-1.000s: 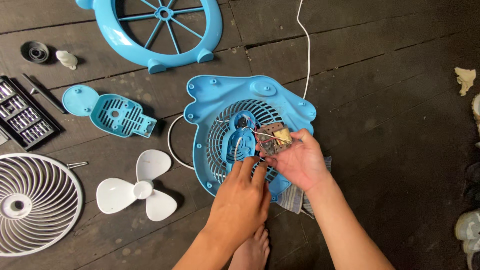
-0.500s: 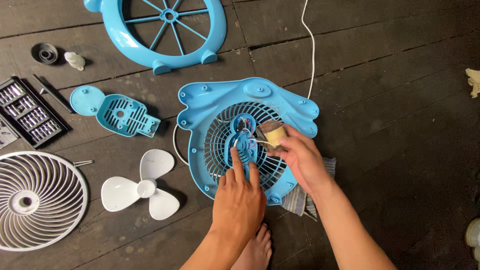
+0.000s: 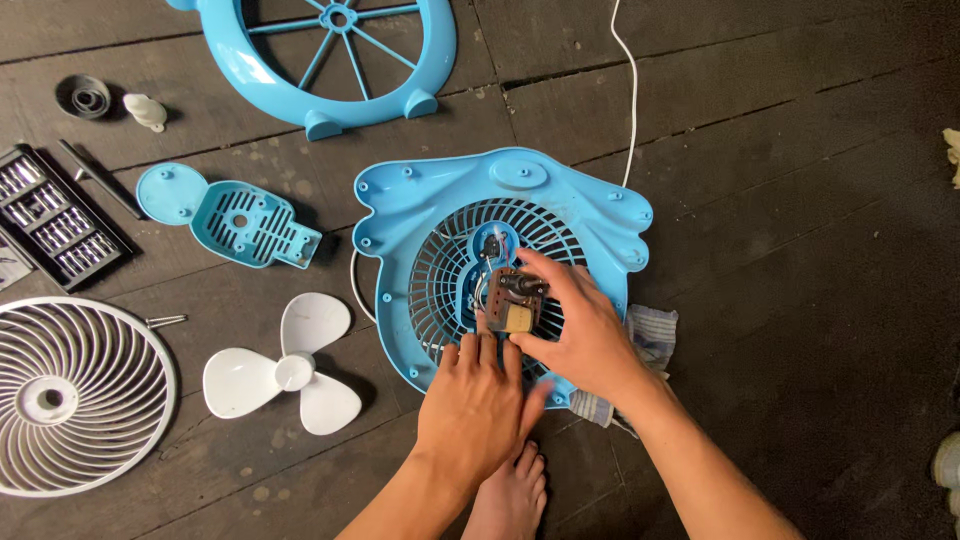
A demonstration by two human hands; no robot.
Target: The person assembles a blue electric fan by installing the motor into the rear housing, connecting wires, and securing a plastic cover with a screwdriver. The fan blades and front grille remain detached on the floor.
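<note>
In the head view I am looking down on a dark plank floor where the blue fan housing (image 3: 420,205) is lying flat with its round grille facing up, which is giving both hands a steady bed to work on, and a checked cloth (image 3: 652,335) is poking out from under its right edge. My right hand (image 3: 580,335) is coming in from the near right with the wrist bent inward, its thumb and fingers closing around the small motor (image 3: 512,300) and holding it over the middle of the grille, wires trailing from it toward the hub. My left hand (image 3: 475,400) is lying palm down just near of the motor, fingers straight and together, gripping nothing, its fingertips touching the grille beside the motor as if bracing the housing. Off to the left, well apart, the white fan blade (image 3: 285,372) and white front grille (image 3: 80,395) are lying set aside
</note>
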